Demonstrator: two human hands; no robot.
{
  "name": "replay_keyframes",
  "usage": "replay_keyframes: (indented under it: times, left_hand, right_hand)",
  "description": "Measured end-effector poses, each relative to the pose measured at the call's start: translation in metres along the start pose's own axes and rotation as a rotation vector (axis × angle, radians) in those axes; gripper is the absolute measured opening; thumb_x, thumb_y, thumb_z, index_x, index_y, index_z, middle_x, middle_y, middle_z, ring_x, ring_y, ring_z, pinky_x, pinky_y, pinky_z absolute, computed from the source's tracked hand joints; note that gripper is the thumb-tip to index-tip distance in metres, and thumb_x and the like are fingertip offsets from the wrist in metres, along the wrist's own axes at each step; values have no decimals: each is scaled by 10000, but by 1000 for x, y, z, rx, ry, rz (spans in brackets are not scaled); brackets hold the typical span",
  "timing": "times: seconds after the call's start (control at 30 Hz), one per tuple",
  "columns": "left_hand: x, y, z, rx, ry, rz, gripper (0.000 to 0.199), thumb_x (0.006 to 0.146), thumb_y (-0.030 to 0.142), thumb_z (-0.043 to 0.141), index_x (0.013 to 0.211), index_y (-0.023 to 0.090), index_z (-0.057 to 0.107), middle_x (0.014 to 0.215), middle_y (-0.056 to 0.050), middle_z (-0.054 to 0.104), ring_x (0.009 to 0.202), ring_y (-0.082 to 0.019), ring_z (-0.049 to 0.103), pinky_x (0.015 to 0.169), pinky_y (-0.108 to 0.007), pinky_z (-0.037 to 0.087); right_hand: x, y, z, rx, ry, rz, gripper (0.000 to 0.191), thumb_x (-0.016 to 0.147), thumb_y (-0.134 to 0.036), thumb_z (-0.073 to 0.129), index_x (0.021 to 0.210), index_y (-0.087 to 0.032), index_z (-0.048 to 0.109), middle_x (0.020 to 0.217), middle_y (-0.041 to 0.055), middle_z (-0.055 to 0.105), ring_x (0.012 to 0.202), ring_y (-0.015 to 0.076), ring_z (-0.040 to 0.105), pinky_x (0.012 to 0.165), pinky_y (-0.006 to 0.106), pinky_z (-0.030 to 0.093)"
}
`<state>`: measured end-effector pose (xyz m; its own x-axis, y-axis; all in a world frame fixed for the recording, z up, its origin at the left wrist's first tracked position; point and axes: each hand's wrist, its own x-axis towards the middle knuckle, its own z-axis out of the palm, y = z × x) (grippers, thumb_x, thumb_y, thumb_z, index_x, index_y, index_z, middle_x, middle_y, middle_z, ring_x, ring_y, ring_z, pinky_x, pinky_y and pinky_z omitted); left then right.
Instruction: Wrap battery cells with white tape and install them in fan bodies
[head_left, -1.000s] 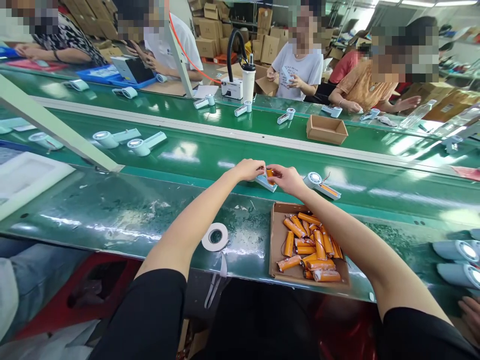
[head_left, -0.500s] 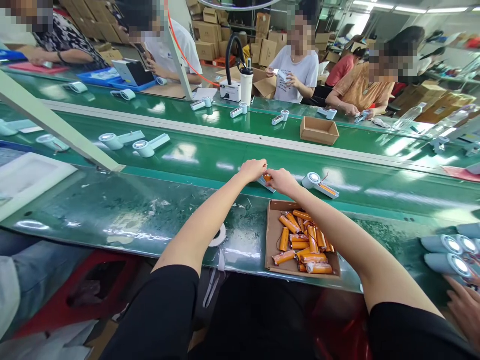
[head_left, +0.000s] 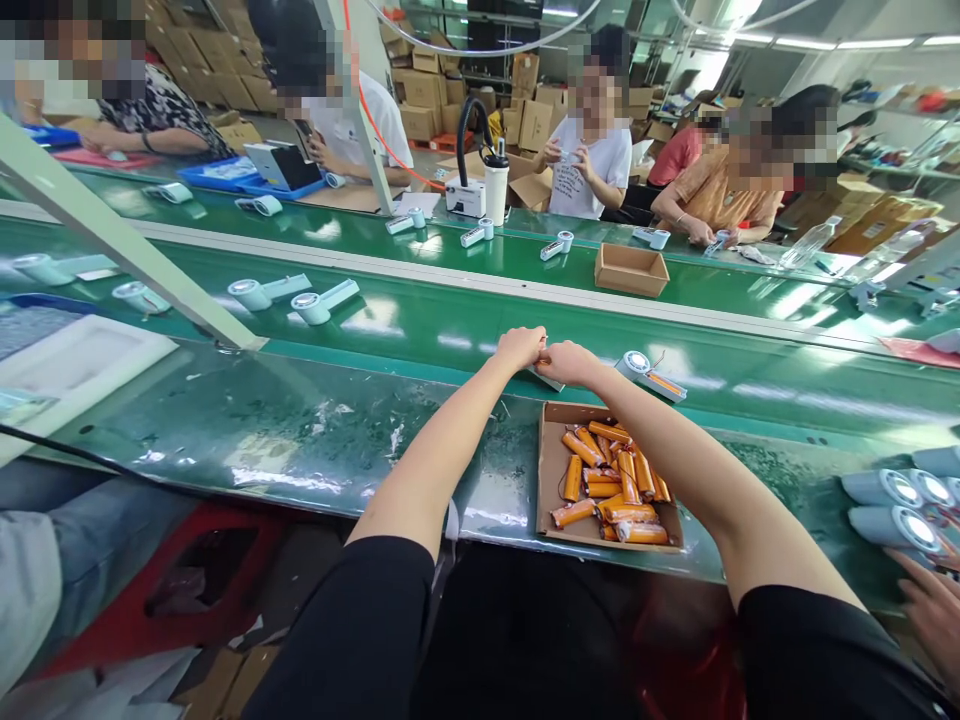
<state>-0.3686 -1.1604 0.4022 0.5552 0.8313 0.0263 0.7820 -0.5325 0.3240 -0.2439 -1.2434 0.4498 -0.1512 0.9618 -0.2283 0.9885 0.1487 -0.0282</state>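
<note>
My left hand (head_left: 523, 347) and my right hand (head_left: 568, 362) meet over the near edge of the green belt, both with fingers closed. Between and below them shows part of a pale blue handheld fan (head_left: 549, 379), its open handle pointing toward the right. The left hand covers the fan's head. A sliver of orange battery is at the right fingertips, mostly hidden. Just right of my hands lies another handheld fan (head_left: 636, 365) with an orange battery in its handle and a loose wire. Below my right forearm, a cardboard tray (head_left: 551, 455) holds several orange batteries (head_left: 600, 490).
More handheld fans (head_left: 322, 303) lie along the belt (head_left: 420, 320). Across it are a cardboard box (head_left: 631, 271), a white cup (head_left: 496, 190) and several co-workers. A slanted metal post (head_left: 150, 240) and white foam tray (head_left: 112, 365) stand left. At right, a co-worker's hand (head_left: 930, 605) is near fan bodies (head_left: 892, 528).
The view has shifted slightly, so most things appear a little lower and several farther right. My hands have drawn closer together, hiding more of the orange battery. A dark cable has appeared at lower left.
</note>
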Motion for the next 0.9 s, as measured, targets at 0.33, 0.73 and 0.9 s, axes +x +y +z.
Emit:
replay_keyframes:
  times: [0.33, 0.73, 0.9]
  left_hand:
    - [5, 11, 7, -85, 4, 5, 272, 987, 317, 501, 1146, 284, 719, 1153, -89, 769, 1083, -298, 708, 885, -371, 513]
    - [-10, 30, -5, -190, -11, 46, 236, 1023, 309, 568, 1202, 260, 713, 1220, -48, 777, 1121, -215, 720, 931, -294, 533]
    - [-37, -43, -22, -210, 90, 48, 523, 1020, 433, 649, 1495, 241, 545, 1469, -42, 667, 1329, -149, 619, 1096, -219, 463]
  right_hand:
    - [-24, 26, 5, 104, 5, 33, 508, 943, -400, 496, 1386, -294, 723, 1051, 38, 803, 926, 226, 712, 806, 277, 488]
    - [-4, 13, 22, -135, -102, 0, 507, 979, -448, 541, 1368, -168, 705, 1236, 218, 748, 1113, 354, 729, 938, 427, 551]
    - [-1, 30, 22, -152, -79, -167, 410, 1037, -329, 465, 1234, -166, 785, 1247, 191, 753, 1227, 296, 690, 1062, 365, 501]
